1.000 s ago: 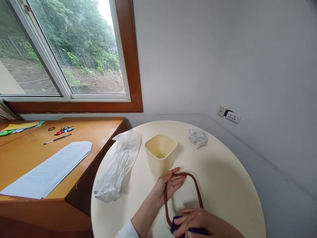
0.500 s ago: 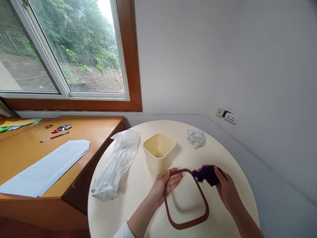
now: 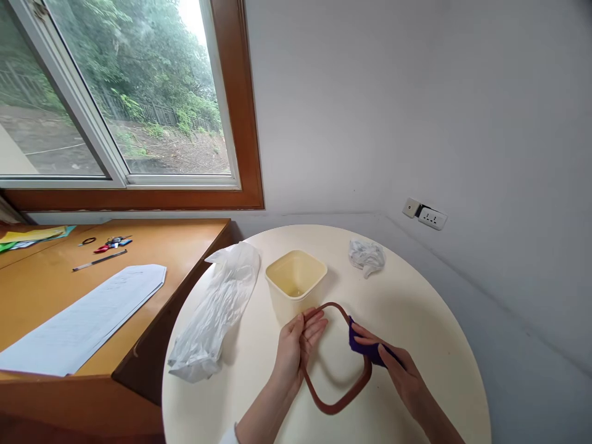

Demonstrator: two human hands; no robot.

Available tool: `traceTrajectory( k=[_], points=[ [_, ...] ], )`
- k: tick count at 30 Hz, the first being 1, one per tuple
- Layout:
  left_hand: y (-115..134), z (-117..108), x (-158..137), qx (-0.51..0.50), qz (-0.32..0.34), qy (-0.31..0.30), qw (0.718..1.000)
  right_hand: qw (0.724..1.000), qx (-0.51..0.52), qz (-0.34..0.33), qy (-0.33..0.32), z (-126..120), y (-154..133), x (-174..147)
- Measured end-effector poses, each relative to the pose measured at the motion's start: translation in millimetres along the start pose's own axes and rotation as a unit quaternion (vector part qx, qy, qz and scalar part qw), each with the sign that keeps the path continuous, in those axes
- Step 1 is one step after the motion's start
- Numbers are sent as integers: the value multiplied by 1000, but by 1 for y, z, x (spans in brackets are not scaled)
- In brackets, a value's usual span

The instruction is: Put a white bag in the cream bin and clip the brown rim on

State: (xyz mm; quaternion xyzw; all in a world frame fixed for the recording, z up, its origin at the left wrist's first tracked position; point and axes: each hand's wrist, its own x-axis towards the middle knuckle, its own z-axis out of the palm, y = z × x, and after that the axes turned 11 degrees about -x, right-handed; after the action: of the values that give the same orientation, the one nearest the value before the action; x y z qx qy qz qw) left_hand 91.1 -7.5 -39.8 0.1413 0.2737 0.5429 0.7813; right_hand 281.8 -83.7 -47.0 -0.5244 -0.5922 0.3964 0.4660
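Observation:
My left hand [image 3: 296, 348] grips one side of a brown, rounded-square frame [image 3: 333, 408], thumb on top and fingers beneath. The frame is tilted above the round table. In my right hand [image 3: 393, 364] is a purple cloth [image 3: 365, 346], wrapped over the frame's right side and pressed against it. The cloth hides part of that side. Just beyond my left hand stands a cream square bin [image 3: 296, 274], upright with its top uncovered.
A long white plastic bag [image 3: 222, 308] lies on the round table's [image 3: 416, 320] left side, and a crumpled clear bag [image 3: 367, 256] at the back right. On the wooden desk [image 3: 185, 237] are papers [image 3: 92, 314], a pen [image 3: 99, 260] and keys [image 3: 113, 242].
My right hand has moved left and the cloth now covers the frame's right side. The frame has tilted and shifted slightly left with my left hand.

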Motion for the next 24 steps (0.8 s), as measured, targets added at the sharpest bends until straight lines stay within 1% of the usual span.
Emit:
traceTrajectory(
  k=[3,8,10,12,14,16,19,21,24],
  points=[
    [-1,3,-3,0,20,0,1000,1000,28,10,-7,-6,2,-9],
    [-6,7,-10,6,58,6,998,996,-10,15,-83,-17,2,-15],
    [-7,6,-11,13,68,5,998,996,-12,35,-81,-19,0,-19],
    [-8,5,-10,21,81,8,996,996,2,67,-60,-18,-3,-23],
    [-10,3,-10,27,96,10,995,994,29,95,-55,-14,-3,-29],
    [-12,2,-10,30,115,8,993,988,77,114,-64,-5,1,-35],
    [-19,0,-13,35,143,-7,989,970,185,145,-53,15,11,-41],
    [-22,-1,-16,40,155,-20,987,956,237,167,-39,28,17,-43],
    [-24,-2,-18,64,160,-38,984,954,241,178,-6,36,22,-41]
  ],
)
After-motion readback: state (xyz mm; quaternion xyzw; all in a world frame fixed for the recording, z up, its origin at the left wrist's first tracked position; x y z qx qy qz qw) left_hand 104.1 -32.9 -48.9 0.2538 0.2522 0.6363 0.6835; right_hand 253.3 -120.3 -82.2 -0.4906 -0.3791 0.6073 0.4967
